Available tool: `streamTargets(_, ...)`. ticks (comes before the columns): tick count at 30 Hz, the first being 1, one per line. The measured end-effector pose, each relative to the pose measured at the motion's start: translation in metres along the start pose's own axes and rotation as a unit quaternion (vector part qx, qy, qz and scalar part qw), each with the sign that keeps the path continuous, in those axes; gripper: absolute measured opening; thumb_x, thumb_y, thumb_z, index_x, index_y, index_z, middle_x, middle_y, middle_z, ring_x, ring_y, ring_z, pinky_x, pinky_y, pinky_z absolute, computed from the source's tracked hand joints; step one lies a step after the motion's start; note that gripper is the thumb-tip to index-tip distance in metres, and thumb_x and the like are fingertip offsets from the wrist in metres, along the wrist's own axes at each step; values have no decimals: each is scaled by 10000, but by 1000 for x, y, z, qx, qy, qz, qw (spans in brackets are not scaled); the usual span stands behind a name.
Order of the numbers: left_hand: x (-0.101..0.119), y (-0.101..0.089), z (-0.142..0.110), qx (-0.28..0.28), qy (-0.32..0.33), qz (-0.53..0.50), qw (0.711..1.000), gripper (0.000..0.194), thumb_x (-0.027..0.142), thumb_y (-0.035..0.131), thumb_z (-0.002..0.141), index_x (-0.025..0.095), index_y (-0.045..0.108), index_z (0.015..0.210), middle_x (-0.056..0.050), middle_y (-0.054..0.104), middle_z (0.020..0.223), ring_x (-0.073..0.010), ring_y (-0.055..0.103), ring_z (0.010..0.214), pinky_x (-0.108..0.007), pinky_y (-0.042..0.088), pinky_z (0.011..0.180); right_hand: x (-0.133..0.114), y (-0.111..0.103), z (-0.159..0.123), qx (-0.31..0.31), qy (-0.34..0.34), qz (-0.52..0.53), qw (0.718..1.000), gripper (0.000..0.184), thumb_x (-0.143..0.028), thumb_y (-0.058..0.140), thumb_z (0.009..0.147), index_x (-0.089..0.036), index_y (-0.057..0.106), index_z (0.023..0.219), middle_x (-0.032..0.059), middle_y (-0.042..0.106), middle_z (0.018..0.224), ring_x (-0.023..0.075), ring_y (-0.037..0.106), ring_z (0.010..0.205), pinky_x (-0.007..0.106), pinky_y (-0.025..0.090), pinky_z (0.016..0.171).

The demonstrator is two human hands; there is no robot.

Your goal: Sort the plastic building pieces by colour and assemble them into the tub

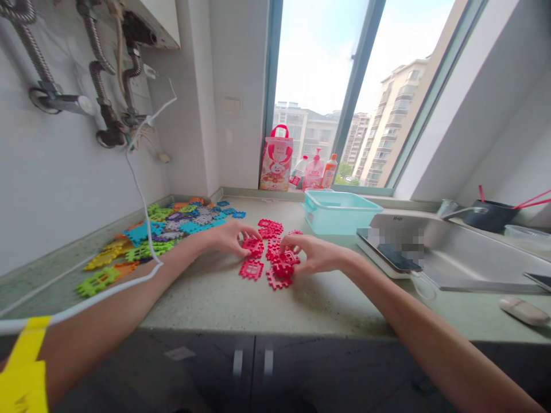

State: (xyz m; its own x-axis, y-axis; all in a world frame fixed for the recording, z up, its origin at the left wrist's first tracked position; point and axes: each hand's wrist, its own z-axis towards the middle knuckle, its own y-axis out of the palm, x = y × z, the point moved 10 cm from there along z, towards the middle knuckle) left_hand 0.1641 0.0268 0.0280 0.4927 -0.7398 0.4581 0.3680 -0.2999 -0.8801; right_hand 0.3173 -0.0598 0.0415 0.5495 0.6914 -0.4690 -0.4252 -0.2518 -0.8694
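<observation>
Several red waffle-block tiles (270, 228) lie in a loose group on the speckled countertop (224, 298). My left hand (230, 236) rests over one red tile (253, 245), with its curled fingers touching it. My right hand (313, 253) pinches a small cluster of joined red tiles (284, 265) near the counter's middle. Another red tile (251, 269) lies flat just in front of my left hand, and one more (278, 280) sits under the cluster.
A pile of green, yellow, blue and orange tiles (155, 235) spreads along the left wall. A turquoise plastic tub (340, 211) stands behind the hands. A white board (394, 249) and sink (469, 252) are on the right. Bottles and a red bag (276, 159) stand on the sill. A white cable (142, 201) hangs across my left arm.
</observation>
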Motion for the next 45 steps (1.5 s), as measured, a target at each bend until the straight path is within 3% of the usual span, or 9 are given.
streamTargets(4, 0, -3, -1, 15, 5, 23, 1000, 514, 336, 770, 712, 245, 765, 1219, -4, 769, 1045, -206, 671, 929, -263, 507, 828, -1, 6, 0, -19, -7, -7, 1000, 349, -166, 739, 715, -214, 658, 1051, 18, 691, 1042, 193, 612, 920, 280, 488, 811)
streamTargets(9, 13, -5, -3, 21, 38, 54, 998, 514, 374, 782, 742, 256, 761, 1242, -37, 739, 1194, -236, 662, 1065, -275, 497, 901, 0, 7, 0, -24, -4, -19, 1000, 317, -242, 778, 759, -212, 678, 1058, 20, 704, 1023, 190, 609, 893, 288, 490, 813)
streamTargets(17, 8, -6, -1, 30, 29, 56, 998, 538, 469, 819, 739, 231, 766, 1218, -39, 764, 1017, -209, 679, 888, -278, 509, 794, -1, 6, 1, -9, -6, -26, 1000, 188, -260, 767, 775, -215, 660, 923, -12, 685, 910, 162, 589, 810, 271, 472, 765)
streamTargets(20, 11, -8, -1, 42, 41, 66, 996, 435, 456, 780, 777, 214, 794, 1138, -30, 767, 947, -197, 674, 847, -280, 501, 786, 4, -5, 0, 27, -10, -29, 999, 222, -300, 780, 794, -215, 670, 968, -2, 703, 945, 173, 610, 853, 284, 479, 807)
streamTargets(26, 5, -12, 2, 63, 24, 48, 997, 391, 447, 774, 763, 223, 805, 1081, -8, 767, 932, -199, 672, 858, -280, 492, 784, 17, -30, 3, 166, 25, -65, 984, 211, -356, 748, 861, -214, 658, 988, 34, 731, 970, 178, 632, 849, 311, 485, 816)
streamTargets(28, 3, -13, 3, 73, 15, 51, 996, 410, 457, 778, 755, 223, 798, 1090, -14, 768, 955, -209, 676, 885, -286, 492, 800, 20, -28, 9, 186, 42, -77, 979, 235, -390, 749, 871, -213, 647, 989, 45, 732, 993, 182, 637, 863, 309, 478, 812)
streamTargets(33, 3, -8, 7, 73, 25, 98, 992, 438, 480, 796, 743, 229, 778, 1102, -31, 753, 987, -218, 667, 911, -294, 484, 851, 29, -5, 25, 140, 90, -118, 979, 284, -480, 725, 908, -220, 655, 997, 46, 715, 951, 188, 622, 842, 292, 434, 762)
streamTargets(36, -4, -5, 9, 66, 1, 92, 994, 492, 516, 821, 716, 231, 770, 1114, -35, 752, 1009, -222, 671, 925, -289, 482, 847, 33, -3, 27, 144, 111, -135, 974, 341, -542, 719, 897, -216, 643, 962, 40, 691, 898, 191, 597, 807, 278, 386, 698)
streamTargets(45, -8, -2, 10, 29, -24, 93, 995, 637, 662, 800, 715, 207, 773, 1159, -39, 730, 971, -212, 634, 862, -274, 435, 737, 33, -15, 17, 154, 128, -111, 973, 201, -311, 760, 768, -216, 628, 886, -21, 640, 771, 150, 541, 701, 254, 336, 639)
